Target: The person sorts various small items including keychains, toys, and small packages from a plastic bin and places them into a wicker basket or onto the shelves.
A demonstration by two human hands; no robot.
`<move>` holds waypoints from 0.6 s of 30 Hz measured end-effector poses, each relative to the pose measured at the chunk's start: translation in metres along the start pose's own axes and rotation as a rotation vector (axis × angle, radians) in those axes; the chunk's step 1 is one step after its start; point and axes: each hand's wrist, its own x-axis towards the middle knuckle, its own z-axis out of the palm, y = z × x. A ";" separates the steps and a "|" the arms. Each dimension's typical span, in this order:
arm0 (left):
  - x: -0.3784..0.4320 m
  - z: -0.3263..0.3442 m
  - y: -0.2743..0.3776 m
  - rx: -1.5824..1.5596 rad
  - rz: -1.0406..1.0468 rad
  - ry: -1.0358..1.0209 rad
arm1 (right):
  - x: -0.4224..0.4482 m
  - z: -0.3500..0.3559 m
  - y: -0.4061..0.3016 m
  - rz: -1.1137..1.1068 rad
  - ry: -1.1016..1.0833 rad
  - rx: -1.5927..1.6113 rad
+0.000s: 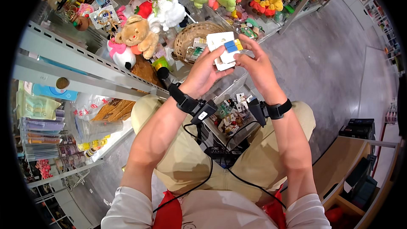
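A small stack of white cards [219, 39] is held between my two hands above a wire-mesh basket. On the front card sit a blue block [231, 46] and a yellow block [238, 44], toy-brick-like in shape. My left hand [205, 71] grips the stack from the left and below, thumb across its face. At the lower right of the card, my right hand [259, 65] pinches the edge with its thumb, the index finger raised behind. The fingertips partly hide the lower cards.
Behind the cards a wicker basket [182, 39] holds carded small items. Between my knees stands the wire-mesh basket [244, 81], full of carded trinkets. Plush keychains, including a brown bear [138, 35], hang in front. A metal shelf upright [95, 65] runs along the left.
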 end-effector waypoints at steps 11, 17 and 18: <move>0.011 -0.016 0.008 -0.273 0.081 0.101 | 0.029 0.023 0.015 0.004 0.040 0.218; 0.012 -0.015 0.003 -0.196 0.136 0.321 | 0.068 -0.008 0.058 0.198 0.264 0.384; 0.014 -0.013 0.004 -0.182 0.115 0.343 | 0.076 -0.015 0.078 0.269 0.247 0.331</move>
